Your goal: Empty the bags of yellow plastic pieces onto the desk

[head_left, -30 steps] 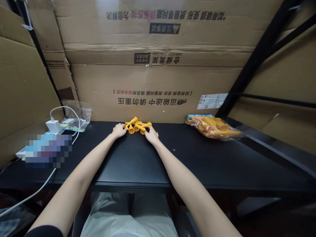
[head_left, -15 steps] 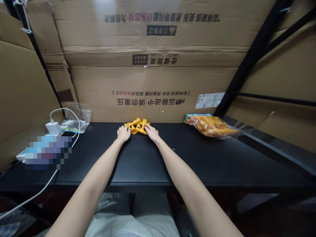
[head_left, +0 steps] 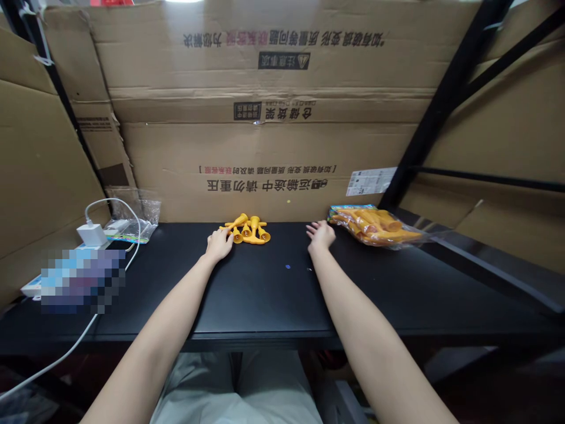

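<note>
A small pile of orange-yellow plastic toy horns, several with flared hollow ends, lies on the black table near the cardboard wall. At the pile's left edge rests my left hand, palm down, its fingers reaching forward and touching the horns. My right hand is apart from the pile, holding nothing, with its fingers spread. Just right of it lies a clear plastic bag filled with more orange pieces and a coloured header card. Whether my fingertips touch the bag, I cannot tell.
A white charger with a looping cable, a pixelated item and a crumpled clear wrapper occupy the left side. Cardboard walls the back. A black metal post slants at the right. A small blue dot lies on the tabletop.
My right hand has let go of the pile's right side and moved right, towards the bag. My left hand stays at the pile. The horns now lie slightly more spread out.
</note>
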Action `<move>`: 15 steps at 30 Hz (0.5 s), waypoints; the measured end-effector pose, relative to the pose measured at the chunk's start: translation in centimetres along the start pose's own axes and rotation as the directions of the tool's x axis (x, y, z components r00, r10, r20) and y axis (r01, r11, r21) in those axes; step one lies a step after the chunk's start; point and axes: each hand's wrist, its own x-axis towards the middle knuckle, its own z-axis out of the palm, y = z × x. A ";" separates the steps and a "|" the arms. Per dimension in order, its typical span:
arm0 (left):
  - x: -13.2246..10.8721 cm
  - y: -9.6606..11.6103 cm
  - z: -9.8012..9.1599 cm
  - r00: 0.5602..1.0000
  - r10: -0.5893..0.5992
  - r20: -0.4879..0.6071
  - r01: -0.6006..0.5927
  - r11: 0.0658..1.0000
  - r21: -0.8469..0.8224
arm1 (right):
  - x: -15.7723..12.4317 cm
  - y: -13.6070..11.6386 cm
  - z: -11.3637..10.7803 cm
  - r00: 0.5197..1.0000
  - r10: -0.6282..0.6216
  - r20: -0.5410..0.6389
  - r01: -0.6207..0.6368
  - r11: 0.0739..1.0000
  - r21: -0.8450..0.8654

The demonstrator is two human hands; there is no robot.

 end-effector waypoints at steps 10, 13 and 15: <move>0.2 -0.1 0.2 0.999 0.033 -0.043 -0.035 0.999 -0.033 | 4.1 -4.6 -6.5 0.979 0.144 -0.145 -0.116 0.976 0.184; 0.2 -0.2 0.3 0.998 0.041 -0.037 -0.043 0.999 -0.034 | 4.5 -5.0 -6.9 0.978 0.155 -0.141 -0.135 0.981 0.141; 0.2 -0.2 0.3 0.998 0.046 -0.036 -0.047 0.998 -0.032 | 4.9 -4.8 -7.1 0.989 0.122 -0.089 -0.115 0.990 0.078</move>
